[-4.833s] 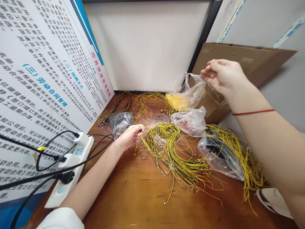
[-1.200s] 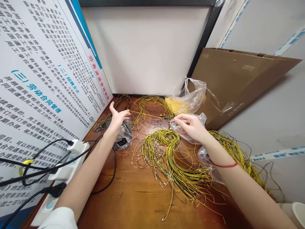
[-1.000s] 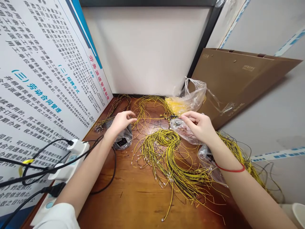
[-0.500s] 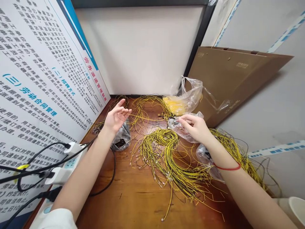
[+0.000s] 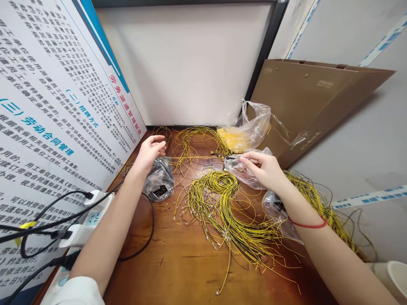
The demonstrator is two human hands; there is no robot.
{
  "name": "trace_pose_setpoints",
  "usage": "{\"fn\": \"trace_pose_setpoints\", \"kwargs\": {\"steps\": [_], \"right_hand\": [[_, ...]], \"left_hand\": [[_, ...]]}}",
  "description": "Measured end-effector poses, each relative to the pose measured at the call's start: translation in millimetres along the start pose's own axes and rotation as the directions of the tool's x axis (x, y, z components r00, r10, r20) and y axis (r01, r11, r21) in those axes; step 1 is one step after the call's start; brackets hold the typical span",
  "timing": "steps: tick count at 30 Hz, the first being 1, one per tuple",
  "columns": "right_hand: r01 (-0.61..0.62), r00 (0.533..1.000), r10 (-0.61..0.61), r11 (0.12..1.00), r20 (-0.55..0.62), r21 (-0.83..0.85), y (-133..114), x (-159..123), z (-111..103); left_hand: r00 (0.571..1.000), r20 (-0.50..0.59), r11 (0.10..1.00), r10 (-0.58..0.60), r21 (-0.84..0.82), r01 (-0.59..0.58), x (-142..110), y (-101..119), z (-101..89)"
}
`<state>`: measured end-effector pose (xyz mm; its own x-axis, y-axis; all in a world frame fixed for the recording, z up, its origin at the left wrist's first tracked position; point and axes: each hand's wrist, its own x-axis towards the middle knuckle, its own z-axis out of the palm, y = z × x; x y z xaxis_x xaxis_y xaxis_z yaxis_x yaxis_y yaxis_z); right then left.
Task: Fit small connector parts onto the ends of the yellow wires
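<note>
A thin yellow wire [image 5: 199,157] runs nearly straight across the table between my two hands. My left hand [image 5: 153,150] has its fingers curled around the wire's left end, beside a clear bag of black pieces [image 5: 160,186]. Thumb and forefinger of my right hand [image 5: 259,167] pinch the right end, where a slim black piece [image 5: 233,158] sits in line with the wire. Under that hand lies a crumpled clear bag [image 5: 244,173]. A large coiled bundle of yellow and black wires [image 5: 222,182] with small pale end connectors spreads below both hands.
Behind are more loose yellow wires [image 5: 190,137] and a bag of yellow parts [image 5: 235,137]. A brown paper bag [image 5: 305,101] leans at right above another wire bundle [image 5: 318,207]. On the left, a power strip [image 5: 93,218] carries black cables. A cup [image 5: 396,275] stands bottom right.
My left hand has turned and its spread fingers have curled in. My right hand has shifted slightly right, and the wire between them looks straighter.
</note>
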<state>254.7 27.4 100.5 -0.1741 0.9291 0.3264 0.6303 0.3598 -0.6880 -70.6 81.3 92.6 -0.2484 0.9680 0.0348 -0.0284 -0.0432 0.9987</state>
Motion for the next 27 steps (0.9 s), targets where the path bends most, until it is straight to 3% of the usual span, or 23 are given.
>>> {"fn": "trace_pose_setpoints", "kwargs": {"steps": [2, 3, 4, 5, 7, 8, 10, 11, 14, 21, 24, 27], "right_hand": [[-0.048, 0.997, 0.049, 0.999, -0.065, 0.021, -3.1, 0.7, 9.7], [-0.074, 0.993, 0.077, 0.997, -0.094, 0.033, -5.3, 1.1, 16.2], [-0.096, 0.988, 0.101, 0.994, -0.119, 0.045, -8.2, 1.2, 23.5], [-0.109, 0.984, 0.116, 0.992, -0.137, 0.061, -11.8, 1.1, 31.2], [-0.101, 0.976, 0.112, 0.992, -0.185, 0.070, -20.0, -0.6, 46.1], [-0.077, 0.974, 0.084, 0.996, -0.211, 0.042, -24.3, -2.4, 52.5], [0.010, 0.972, -0.031, 0.996, -0.233, -0.090, -31.5, -7.7, 62.4], [0.066, 0.972, -0.102, 0.983, -0.209, -0.172, -34.1, -11.0, 65.7], [0.207, 0.969, -0.241, 0.911, -0.054, -0.356, -36.8, -19.9, 69.5], [0.233, 0.971, -0.226, 0.835, 0.076, -0.498, -29.4, -25.2, 65.9], [0.242, 0.970, -0.224, 0.807, 0.100, -0.539, -26.8, -25.9, 67.6], [0.240, 0.970, -0.224, 0.804, 0.098, -0.544, -25.4, -28.2, 72.1]], "left_hand": [[0.964, -0.208, 0.983, 0.164, 0.114, -0.143, -11.5, -0.2, 12.1], [0.934, -0.236, 0.957, 0.268, 0.173, -0.231, -21.6, 0.1, 20.7], [0.921, -0.196, 0.931, 0.337, 0.216, -0.295, -33.7, 0.4, 30.7], [0.936, -0.089, 0.921, 0.340, 0.234, -0.312, -46.8, 0.7, 41.6], [0.960, 0.241, 0.960, 0.144, 0.200, -0.194, -70.6, 0.0, 63.3], [0.923, 0.384, 0.986, -0.007, 0.156, -0.058, -79.1, -1.2, 73.0], [0.829, 0.523, 0.976, -0.198, 0.031, 0.214, -86.7, -4.6, 87.5], [0.819, 0.530, 0.957, -0.219, -0.046, 0.286, -86.2, -6.4, 91.8], [0.860, 0.470, 0.919, -0.201, -0.213, 0.331, -75.7, -8.6, 94.3], [0.891, 0.433, 0.988, -0.136, -0.009, 0.155, -58.5, 1.0, 85.6], [0.929, 0.361, 0.994, -0.080, -0.044, 0.103, -55.4, -1.5, 88.3], [0.951, 0.302, 0.975, -0.072, -0.181, 0.132, -52.4, -7.1, 92.8]]}}
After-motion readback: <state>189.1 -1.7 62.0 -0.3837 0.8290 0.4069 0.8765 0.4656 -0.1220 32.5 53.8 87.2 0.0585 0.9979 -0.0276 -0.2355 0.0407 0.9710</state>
